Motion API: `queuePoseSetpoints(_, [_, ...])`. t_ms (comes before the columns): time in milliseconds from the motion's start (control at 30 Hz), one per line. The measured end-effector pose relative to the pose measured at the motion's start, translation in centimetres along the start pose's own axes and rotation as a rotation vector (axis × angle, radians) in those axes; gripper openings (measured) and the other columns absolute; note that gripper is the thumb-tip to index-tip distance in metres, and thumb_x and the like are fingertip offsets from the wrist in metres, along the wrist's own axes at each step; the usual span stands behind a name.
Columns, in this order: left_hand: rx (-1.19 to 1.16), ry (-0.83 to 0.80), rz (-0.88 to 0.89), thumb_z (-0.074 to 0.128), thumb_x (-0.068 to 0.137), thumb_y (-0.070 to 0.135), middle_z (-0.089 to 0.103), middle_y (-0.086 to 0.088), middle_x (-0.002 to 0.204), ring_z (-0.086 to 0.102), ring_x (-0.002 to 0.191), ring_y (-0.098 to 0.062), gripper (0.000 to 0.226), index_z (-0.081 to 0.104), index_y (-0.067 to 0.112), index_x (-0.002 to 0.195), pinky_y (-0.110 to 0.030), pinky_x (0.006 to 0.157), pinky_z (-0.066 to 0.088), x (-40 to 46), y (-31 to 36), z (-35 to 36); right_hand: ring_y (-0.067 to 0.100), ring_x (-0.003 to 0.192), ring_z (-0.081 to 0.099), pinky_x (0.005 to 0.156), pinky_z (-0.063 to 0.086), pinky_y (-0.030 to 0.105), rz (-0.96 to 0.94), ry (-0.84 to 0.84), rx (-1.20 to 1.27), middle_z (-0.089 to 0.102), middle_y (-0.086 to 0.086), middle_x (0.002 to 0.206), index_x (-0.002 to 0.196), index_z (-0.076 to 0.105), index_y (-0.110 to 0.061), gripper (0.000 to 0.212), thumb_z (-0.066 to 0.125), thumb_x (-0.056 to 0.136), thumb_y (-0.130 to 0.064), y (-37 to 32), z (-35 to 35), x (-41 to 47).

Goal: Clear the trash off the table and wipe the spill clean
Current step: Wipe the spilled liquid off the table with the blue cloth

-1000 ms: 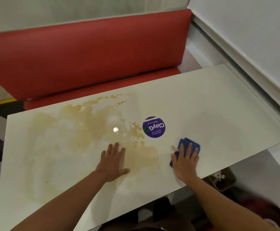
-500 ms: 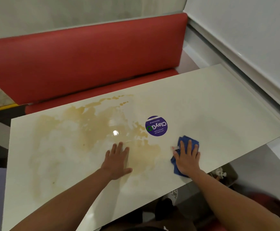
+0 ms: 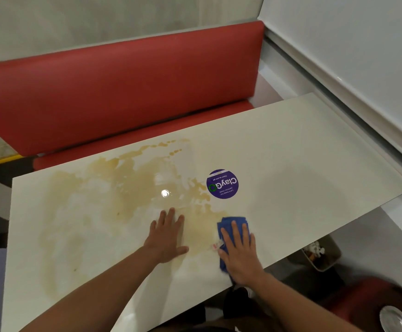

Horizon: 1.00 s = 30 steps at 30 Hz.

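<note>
The spill (image 3: 123, 200) is a thin tan film spread over the pale counter (image 3: 303, 164), reaching from just beside the right hand, under and past the left hand, and well out to that hand's left. Its far edge breaks into small drops beyond the left hand's fingertips. A bright spot of light sits on the wet surface just ahead of the left hand.

The blue cloth (image 3: 231, 224) lies flat on the counter at the spill's right edge, under the right hand (image 3: 240, 255). That hand presses down on it with straight, slightly spread fingers, and the cloth shows beyond the fingertips and along the thumb side. A small white and red scrap (image 3: 216, 246) (too small to make out) lies against the cloth by the right thumb.

The left hand (image 3: 167, 238) rests palm down on the wet counter just to the left of the cloth, fingers straight and together, thumb out to the side, holding nothing.

A round purple sticker (image 3: 222, 184) lies on the counter ahead of the right hand, apart from the cloth, at the spill's edge. A red bench (image 3: 123, 92) runs along the counter's far side, well beyond both hands. Below the counter's near edge, to the right of the right hand, a bin (image 3: 319, 254) stands on the floor with crumpled trash inside.
</note>
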<state>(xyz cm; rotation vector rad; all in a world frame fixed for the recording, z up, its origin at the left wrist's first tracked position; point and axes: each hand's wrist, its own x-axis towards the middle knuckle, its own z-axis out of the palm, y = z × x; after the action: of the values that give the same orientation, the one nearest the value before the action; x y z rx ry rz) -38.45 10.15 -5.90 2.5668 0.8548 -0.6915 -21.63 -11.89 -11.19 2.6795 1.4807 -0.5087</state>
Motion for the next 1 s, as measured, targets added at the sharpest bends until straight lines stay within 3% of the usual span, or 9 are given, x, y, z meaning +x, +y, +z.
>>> queuePoseSetpoints(100, [-0.012,0.002,-0.001,0.056,0.088,0.071,-0.024,-0.009,0.167,-0.017,0.154,-0.036,0.106,-0.004,0.025,0.162,-0.054,0.125,0.008,0.0,0.0,0.0,0.052,0.142,0.034,0.099,0.046,0.065,0.154,0.029,0.087,0.039,0.026,0.157,0.151,0.038,-0.015,0.070,0.005,0.105,-0.057,2.2,-1.8,4.0])
queuePoseSetpoints(233, [-0.015,-0.001,-0.003,0.056,0.088,0.070,-0.024,-0.009,0.167,-0.017,0.154,-0.036,0.105,-0.004,0.025,0.162,-0.054,0.125,0.007,0.0,0.0,0.0,0.058,0.132,0.047,0.092,0.048,0.070,0.266,0.054,0.144,0.046,0.030,0.150,0.147,0.040,-0.010,0.075,0.002,0.104,-0.059,2.4,-2.3,6.4])
queuePoseSetpoints(300, [-0.005,0.003,-0.002,0.056,0.088,0.070,-0.024,-0.009,0.167,-0.017,0.154,-0.037,0.105,-0.004,0.024,0.162,-0.054,0.124,0.008,0.0,0.1,0.0,0.056,0.141,0.035,0.101,0.043,0.069,0.259,0.078,0.129,0.041,0.030,0.154,0.150,0.037,-0.009,0.074,0.004,0.105,-0.058,1.4,-2.1,5.5])
queuePoseSetpoints(400, [0.004,0.009,-0.004,0.055,0.089,0.070,-0.024,-0.010,0.167,-0.017,0.154,-0.037,0.105,-0.005,0.024,0.162,-0.054,0.124,0.008,0.0,0.0,0.1,0.048,0.153,0.002,0.118,0.012,0.060,0.118,0.087,0.060,0.023,0.027,0.163,0.157,0.030,-0.011,0.070,0.015,0.105,-0.056,-0.8,-0.6,1.6])
queuePoseSetpoints(500, [0.005,0.004,-0.003,0.055,0.089,0.070,-0.025,-0.010,0.166,-0.018,0.154,-0.037,0.105,-0.005,0.024,0.162,-0.054,0.124,0.007,0.0,0.1,0.1,0.048,0.152,0.011,0.118,0.005,0.056,0.062,0.019,0.061,0.020,0.024,0.166,0.159,0.029,-0.014,0.068,0.027,0.103,-0.053,-1.8,0.5,-1.6])
queuePoseSetpoints(633, [-0.013,-0.001,-0.002,0.056,0.089,0.069,-0.024,-0.010,0.167,-0.018,0.154,-0.037,0.105,-0.004,0.024,0.162,-0.054,0.124,0.006,-0.1,0.1,-0.2,0.048,0.148,0.021,0.114,0.026,0.060,0.032,0.048,0.018,0.024,0.021,0.165,0.155,0.038,-0.016,0.066,0.008,0.107,-0.052,0.6,-0.3,0.1])
queuePoseSetpoints(733, [-0.021,-0.007,-0.001,0.057,0.089,0.068,-0.024,-0.009,0.167,-0.018,0.154,-0.036,0.105,-0.003,0.025,0.162,-0.054,0.124,0.006,-0.2,0.1,-0.4,0.055,0.138,0.041,0.095,0.048,0.065,0.177,0.065,0.091,0.041,0.026,0.155,0.149,0.042,-0.015,0.069,0.006,0.106,-0.056,2.8,-2.0,4.8])
queuePoseSetpoints(900, [-0.019,-0.004,-0.002,0.057,0.089,0.069,-0.024,-0.009,0.167,-0.018,0.154,-0.036,0.105,-0.004,0.025,0.162,-0.053,0.124,0.006,-0.2,0.1,-0.2,0.055,0.147,0.023,0.109,0.034,0.070,0.325,0.062,0.135,0.023,0.026,0.164,0.159,0.033,-0.011,0.079,0.006,0.104,-0.061,2.7,-5.0,8.4])
queuePoseSetpoints(1000, [-0.021,0.000,-0.007,0.056,0.089,0.069,-0.025,-0.009,0.166,-0.019,0.154,-0.036,0.105,-0.005,0.025,0.162,-0.054,0.124,0.004,0.0,0.0,0.1,0.053,0.145,0.024,0.106,0.039,0.067,0.195,0.123,0.097,0.032,0.028,0.160,0.154,0.038,-0.011,0.071,0.004,0.107,-0.052,-0.3,-2.0,5.2])
